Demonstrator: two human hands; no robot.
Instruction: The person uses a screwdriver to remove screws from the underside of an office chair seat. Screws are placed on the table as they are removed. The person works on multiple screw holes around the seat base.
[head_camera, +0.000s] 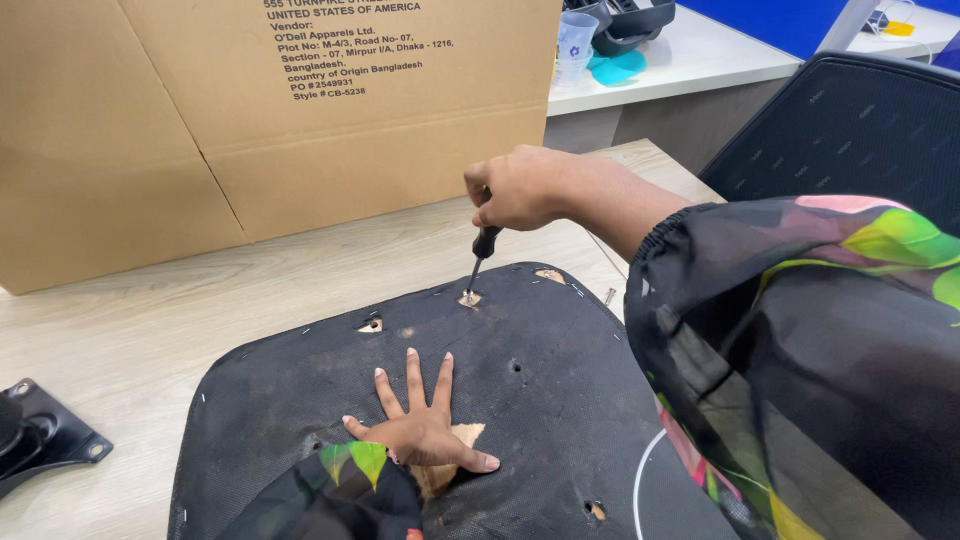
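Head view: pale wooden table (150, 320) carries an upturned black seat base (540, 400). Right hand (515, 190) grasps a screwdriver (482, 252) at its twelve o'clock edge; left hand (425, 425) lies flat, fingers spread. Cardboard box (250, 110) at eleven, office chair (850, 120) at two.

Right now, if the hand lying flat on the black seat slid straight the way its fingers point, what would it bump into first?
The left hand points up the black seat bottom. It would probably first meet the screwdriver tip held by the right hand, though depth is unclear.

Right hand (515, 190) on screwdriver (482, 255), left hand (420, 425) flat on seat underside (540, 400)
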